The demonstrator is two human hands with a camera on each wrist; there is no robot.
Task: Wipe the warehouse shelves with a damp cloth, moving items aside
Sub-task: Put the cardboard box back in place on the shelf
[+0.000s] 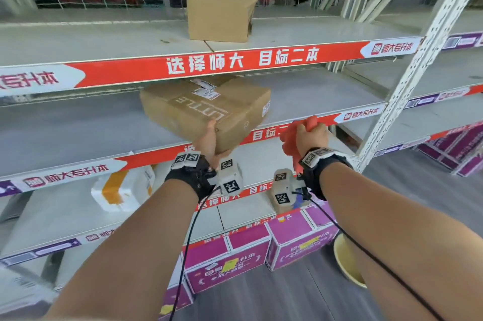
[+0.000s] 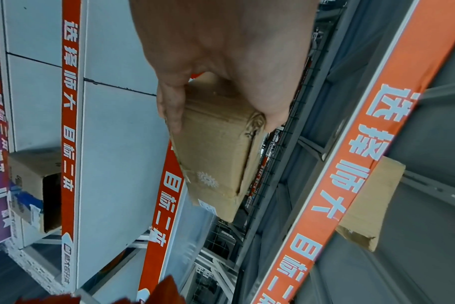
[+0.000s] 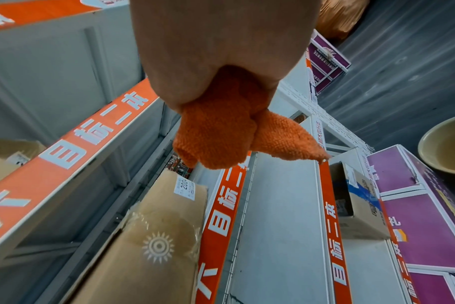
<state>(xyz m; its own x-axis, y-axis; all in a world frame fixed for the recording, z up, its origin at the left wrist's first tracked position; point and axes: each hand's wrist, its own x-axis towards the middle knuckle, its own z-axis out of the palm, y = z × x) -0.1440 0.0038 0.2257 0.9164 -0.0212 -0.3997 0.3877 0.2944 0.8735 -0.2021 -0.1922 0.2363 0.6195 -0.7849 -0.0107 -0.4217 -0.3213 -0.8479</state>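
Note:
A taped brown cardboard box (image 1: 203, 108) (image 2: 216, 148) (image 3: 148, 236) sits tilted at the front edge of the grey middle shelf (image 1: 78, 124), its near corner over the red edge strip. My left hand (image 1: 209, 137) (image 2: 216, 72) grips that near corner, thumb on one face and fingers on the other. To its right my right hand (image 1: 311, 135) (image 3: 216, 51) holds a bunched orange cloth (image 1: 290, 142) (image 3: 221, 133) in a fist in front of the shelf edge.
A second cardboard box (image 1: 222, 12) stands on the upper shelf (image 1: 104, 38). On the shelf below lie a white and orange parcel (image 1: 122, 187) and an open carton (image 3: 356, 205). Purple boxes (image 1: 295, 244) and a yellow basin (image 1: 347, 260) sit on the floor. A white perforated upright (image 1: 418, 64) stands right.

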